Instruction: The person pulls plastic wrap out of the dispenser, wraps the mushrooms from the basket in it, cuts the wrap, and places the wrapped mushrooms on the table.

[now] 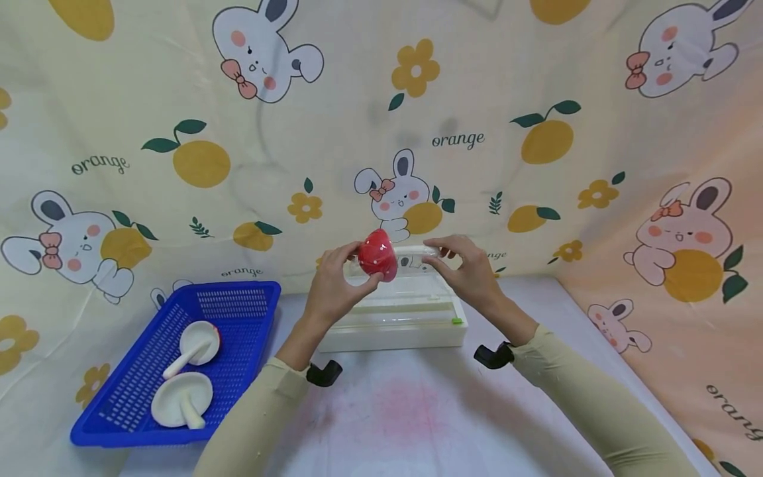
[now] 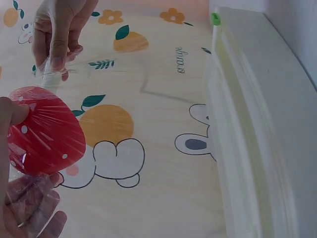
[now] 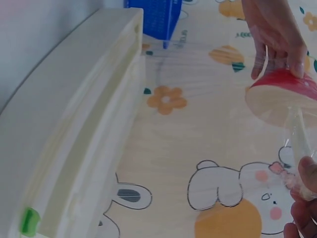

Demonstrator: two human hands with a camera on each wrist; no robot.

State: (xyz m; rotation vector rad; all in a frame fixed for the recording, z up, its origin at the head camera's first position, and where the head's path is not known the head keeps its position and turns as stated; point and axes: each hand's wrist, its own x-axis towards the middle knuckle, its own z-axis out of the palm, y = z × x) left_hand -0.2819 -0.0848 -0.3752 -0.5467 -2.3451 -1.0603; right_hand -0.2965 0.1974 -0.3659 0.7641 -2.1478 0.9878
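Note:
A toy mushroom with a red, white-dotted cap (image 1: 377, 255) is held up sideways between both hands, clear plastic wrap (image 3: 294, 129) around it. My left hand (image 1: 334, 285) grips the cap by its rim, thumb on one side and fingers on the other. My right hand (image 1: 467, 268) pinches the film-covered tip of the white stem (image 3: 299, 131). In the left wrist view the film lies tight and creased over the cap (image 2: 47, 131). Just behind and below the hands sits a white cling film dispenser box (image 1: 393, 336) with a green slider (image 1: 457, 320).
To the left stands a blue plastic basket (image 1: 247, 358) with two more mushrooms in it, one (image 1: 199, 342) behind the other (image 1: 179, 401), stems up. A white cloth covers the table (image 1: 405, 411), pinkish in the middle. Patterned fabric (image 1: 334, 132) hangs behind and to the right.

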